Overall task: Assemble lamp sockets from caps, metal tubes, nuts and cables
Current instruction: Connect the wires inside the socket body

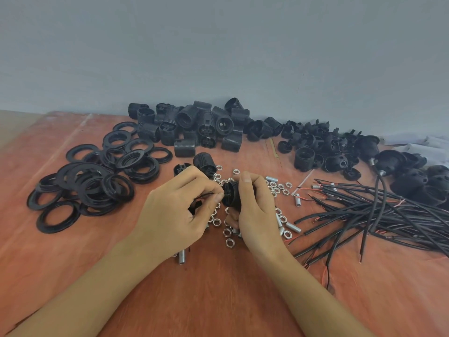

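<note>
Item: black socket body (230, 197), held just above the desk (218, 288) among loose nuts (277, 188). Light, rigid, ribbed plastic. The right hand (255, 210) has its grip curled round the sides. Thin, floppy wire (206, 195), apparently a cable end, is pinched near its tip by the left hand (177, 210).

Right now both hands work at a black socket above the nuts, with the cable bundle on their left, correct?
No: the head view shows the cable bundle on their right. The left hand and right hand do work at the black socket above the nuts.
</note>
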`<state>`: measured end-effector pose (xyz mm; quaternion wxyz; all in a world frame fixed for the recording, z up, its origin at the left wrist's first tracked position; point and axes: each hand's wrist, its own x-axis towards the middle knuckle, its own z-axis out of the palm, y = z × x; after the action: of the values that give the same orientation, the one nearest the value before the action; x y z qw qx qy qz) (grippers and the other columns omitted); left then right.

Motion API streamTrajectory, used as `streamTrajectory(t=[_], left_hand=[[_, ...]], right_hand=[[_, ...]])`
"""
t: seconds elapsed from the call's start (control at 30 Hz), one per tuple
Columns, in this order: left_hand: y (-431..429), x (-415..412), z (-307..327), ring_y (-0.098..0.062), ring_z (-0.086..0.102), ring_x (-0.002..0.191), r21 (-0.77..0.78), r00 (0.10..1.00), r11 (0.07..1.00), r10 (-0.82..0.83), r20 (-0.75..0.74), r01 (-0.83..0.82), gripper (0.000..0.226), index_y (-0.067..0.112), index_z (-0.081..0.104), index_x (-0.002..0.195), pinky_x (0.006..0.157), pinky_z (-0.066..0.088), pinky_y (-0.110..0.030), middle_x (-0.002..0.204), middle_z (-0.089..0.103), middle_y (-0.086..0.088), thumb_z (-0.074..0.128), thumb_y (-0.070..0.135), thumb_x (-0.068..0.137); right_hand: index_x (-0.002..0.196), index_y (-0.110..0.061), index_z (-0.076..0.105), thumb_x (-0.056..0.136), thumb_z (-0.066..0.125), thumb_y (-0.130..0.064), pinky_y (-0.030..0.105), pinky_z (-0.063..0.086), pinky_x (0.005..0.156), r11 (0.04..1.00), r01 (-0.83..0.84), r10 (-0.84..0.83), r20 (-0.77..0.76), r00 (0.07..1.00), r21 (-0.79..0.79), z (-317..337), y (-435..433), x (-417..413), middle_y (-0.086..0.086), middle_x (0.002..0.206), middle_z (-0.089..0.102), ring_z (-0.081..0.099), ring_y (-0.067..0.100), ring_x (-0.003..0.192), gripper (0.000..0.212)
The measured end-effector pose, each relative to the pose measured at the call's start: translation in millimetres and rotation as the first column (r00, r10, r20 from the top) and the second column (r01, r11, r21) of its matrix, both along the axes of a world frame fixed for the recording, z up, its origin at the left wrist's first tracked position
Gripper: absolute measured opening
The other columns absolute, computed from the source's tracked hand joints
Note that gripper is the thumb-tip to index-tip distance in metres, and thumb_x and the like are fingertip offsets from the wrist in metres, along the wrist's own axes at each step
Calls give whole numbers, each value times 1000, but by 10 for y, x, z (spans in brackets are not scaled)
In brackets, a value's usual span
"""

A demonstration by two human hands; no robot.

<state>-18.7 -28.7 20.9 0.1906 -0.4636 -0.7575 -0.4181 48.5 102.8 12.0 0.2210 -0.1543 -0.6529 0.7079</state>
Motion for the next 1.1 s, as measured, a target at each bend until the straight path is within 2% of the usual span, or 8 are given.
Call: streamTrajectory(t=[0.3, 0.47, 0.53, 0.6, 0.73, 0.9, 1.0, 1.1], left_hand=[[23, 12, -23, -13, 57, 71, 55, 999, 998, 25, 43, -27, 8, 12, 69, 85, 61, 49, -34, 81, 59, 5, 63, 16, 89], [22, 5, -13, -16, 58, 71, 46, 999, 999, 1, 38, -3, 6, 10, 69, 83, 61, 49, -36, 81, 59, 3, 65, 11, 87], [19, -1, -19, -16, 57, 71, 35, 999, 999, -23, 33, 22, 4, 10, 68, 83, 61, 48, -37, 82, 58, 3, 65, 9, 86], [17, -1, -24, -15, 57, 72, 25, 999, 999, -32, 32, 32, 3, 10, 68, 84, 62, 49, -36, 82, 58, 5, 65, 10, 87], [24, -4, -32, -13, 56, 71, 34, 998, 999, -40, 44, 39, 5, 11, 67, 85, 62, 48, -34, 82, 57, 7, 63, 12, 88], [34, 19, -38, -12, 54, 70, 70, 995, 996, -60, 74, 55, 7, 9, 66, 84, 63, 45, -26, 79, 56, 6, 61, 10, 89], [38, 25, -47, -9, 53, 71, 49, 995, 996, -73, 64, 70, 5, 9, 66, 84, 64, 44, -23, 82, 53, 11, 63, 6, 87], [36, 10, -53, -12, 55, 70, 37, 998, 998, -47, 52, 45, 5, 11, 66, 85, 61, 47, -30, 83, 55, 10, 63, 8, 87]], right_hand=[[87, -12, 52, 99, 51, -38, 23, 29, 37, 988, -45, 41, -36, 999, -146, 59, -6, 16, -6, 55, 43, 34, 9, 40, 28], [78, -21, 54, 95, 54, -43, 21, 31, 39, 995, -23, 18, -48, 999, -93, 48, -2, 15, -9, 53, 44, 35, 8, 39, 28], [69, -32, 54, 86, 57, -53, 23, 35, 51, 1000, 20, -21, -43, 999, -7, 31, 5, 0, -8, 58, 47, 39, 9, 46, 27], [68, -34, 53, 82, 58, -57, 25, 33, 58, 998, 42, -40, -40, 998, 46, 22, 7, -4, -2, 63, 49, 40, 12, 51, 27], [69, -31, 52, 80, 60, -56, 25, 32, 54, 998, 44, -42, -53, 998, 39, 15, 14, -1, 0, 61, 47, 38, 12, 48, 29], [74, -23, 50, 80, 59, -55, 23, 31, 51, 998, 40, -37, -75, 996, 38, 8, 6, -6, -10, 55, 45, 38, 5, 43, 34], [70, -29, 51, 80, 59, -55, 23, 31, 50, 998, 36, -34, -56, 998, 41, 3, 4, -2, -6, 56, 46, 38, 7, 44, 29], [66, -36, 53, 80, 60, -55, 19, 32, 47, 999, 28, -26, -46, 999, 30, 1, 6, -8, -8, 56, 48, 39, 4, 43, 25]])
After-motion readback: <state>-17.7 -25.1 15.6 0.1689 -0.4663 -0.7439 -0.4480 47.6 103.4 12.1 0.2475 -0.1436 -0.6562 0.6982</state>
